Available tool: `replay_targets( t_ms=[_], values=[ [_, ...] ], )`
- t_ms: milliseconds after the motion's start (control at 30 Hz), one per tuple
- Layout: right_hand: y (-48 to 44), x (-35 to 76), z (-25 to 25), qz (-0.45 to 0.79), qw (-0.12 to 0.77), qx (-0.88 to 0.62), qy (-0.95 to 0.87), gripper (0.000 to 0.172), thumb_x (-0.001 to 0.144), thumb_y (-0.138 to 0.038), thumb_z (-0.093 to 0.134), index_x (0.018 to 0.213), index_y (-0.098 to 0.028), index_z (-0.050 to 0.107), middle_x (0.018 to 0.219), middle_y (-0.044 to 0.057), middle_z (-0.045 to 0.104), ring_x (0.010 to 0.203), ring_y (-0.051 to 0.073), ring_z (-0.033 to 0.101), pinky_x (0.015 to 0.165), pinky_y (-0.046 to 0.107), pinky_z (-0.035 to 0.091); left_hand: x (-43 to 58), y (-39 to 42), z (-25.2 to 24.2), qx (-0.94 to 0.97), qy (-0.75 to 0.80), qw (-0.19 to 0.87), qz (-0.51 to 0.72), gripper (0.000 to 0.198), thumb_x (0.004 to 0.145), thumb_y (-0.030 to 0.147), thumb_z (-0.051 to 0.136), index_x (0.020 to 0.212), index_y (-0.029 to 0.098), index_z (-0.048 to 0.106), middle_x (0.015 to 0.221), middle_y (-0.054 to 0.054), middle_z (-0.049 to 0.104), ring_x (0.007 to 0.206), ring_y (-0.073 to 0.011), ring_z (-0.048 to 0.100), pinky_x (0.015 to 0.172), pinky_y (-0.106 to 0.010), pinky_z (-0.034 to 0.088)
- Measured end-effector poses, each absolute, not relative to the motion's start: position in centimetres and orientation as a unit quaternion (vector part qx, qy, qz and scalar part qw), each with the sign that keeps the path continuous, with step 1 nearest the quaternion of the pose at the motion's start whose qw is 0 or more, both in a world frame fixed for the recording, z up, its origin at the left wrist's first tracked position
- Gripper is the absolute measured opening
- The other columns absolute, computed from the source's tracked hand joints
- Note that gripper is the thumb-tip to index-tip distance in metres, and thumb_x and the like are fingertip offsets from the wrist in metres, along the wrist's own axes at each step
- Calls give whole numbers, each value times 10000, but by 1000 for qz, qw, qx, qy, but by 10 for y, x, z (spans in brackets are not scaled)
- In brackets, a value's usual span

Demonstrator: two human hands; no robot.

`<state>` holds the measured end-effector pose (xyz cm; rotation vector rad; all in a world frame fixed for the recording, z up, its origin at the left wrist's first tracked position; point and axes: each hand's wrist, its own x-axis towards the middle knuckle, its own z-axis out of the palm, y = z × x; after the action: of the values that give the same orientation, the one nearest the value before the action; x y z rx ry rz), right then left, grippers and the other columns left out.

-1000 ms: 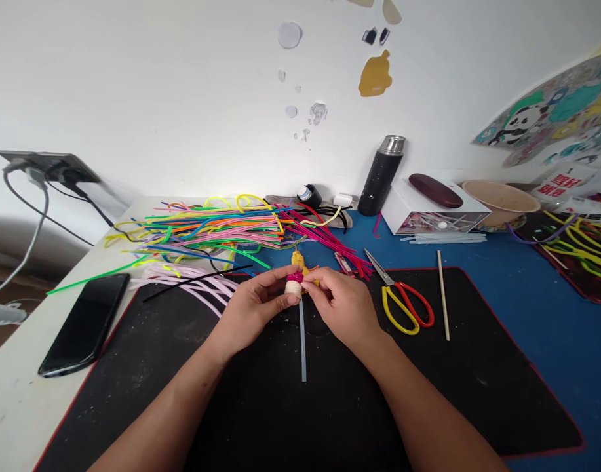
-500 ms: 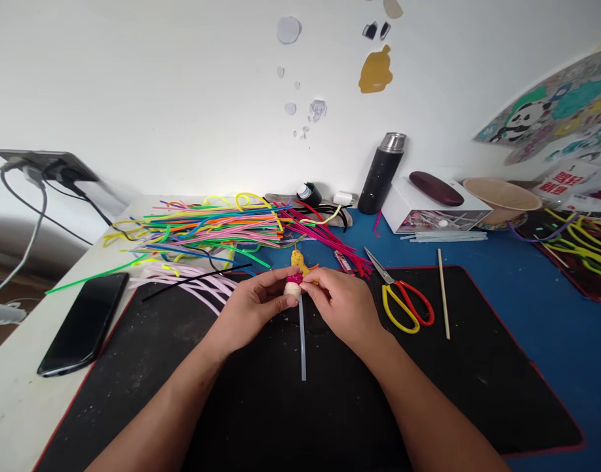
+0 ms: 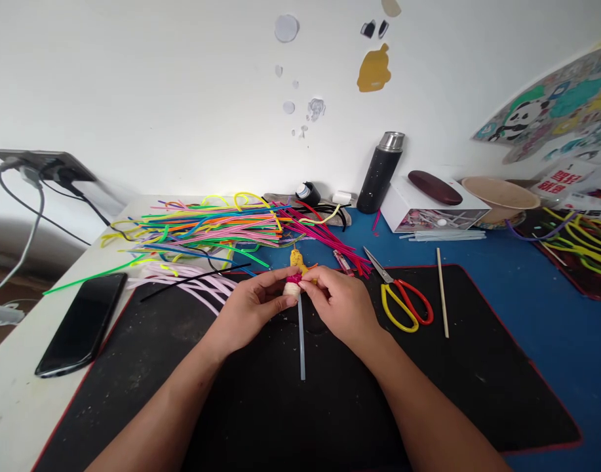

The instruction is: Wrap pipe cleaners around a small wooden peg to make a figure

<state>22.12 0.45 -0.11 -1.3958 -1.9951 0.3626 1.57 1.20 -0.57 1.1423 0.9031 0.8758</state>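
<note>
Between my hands, over the black mat, is a small cream and magenta piece point(image 3: 291, 288). My left hand point(image 3: 253, 303) pinches it from the left with thumb and fingers. From the right, my right hand point(image 3: 337, 298) presses thumb and index finger together at its magenta part; the fingertips partly hide it. Just behind the piece stands a yellow glue gun point(image 3: 297, 260), mostly hidden by the hands. A translucent glue stick point(image 3: 301, 341) extends toward me below the fingers.
Scissors point(image 3: 403, 301) and a wooden stick point(image 3: 442, 292) lie right of my hands. Colourful pipe cleaners point(image 3: 221, 226) are heaped behind left, a phone point(image 3: 82, 324) at far left. A black flask point(image 3: 380, 174), white box point(image 3: 403, 213) and bowl point(image 3: 499, 196) stand at the back.
The whole view has shifted very slightly. Both hands keep nearly the same hold on the cream and magenta piece.
</note>
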Motion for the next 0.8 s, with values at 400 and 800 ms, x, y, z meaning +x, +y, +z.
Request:
replay_targets(
  t_ms=[400,800],
  values=[
    [4,221,-2,110,307,-523,-788,132,1048,-256,632,954,-229,721,876,16,806,786,196,739,690,300,407,15,13,-4,492,399,669,389,557,793,307,910,1314,202,744,1323,-92,777,1291,-319,689,1147,-458,521],
    [3,220,-2,101,335,-506,-788,145,1047,-246,608,948,-227,712,890,33,814,780,201,733,706,302,417,16,12,0,461,393,692,393,546,746,311,948,1258,221,780,1190,-83,824,1155,-293,750,1072,-446,568]
  ],
)
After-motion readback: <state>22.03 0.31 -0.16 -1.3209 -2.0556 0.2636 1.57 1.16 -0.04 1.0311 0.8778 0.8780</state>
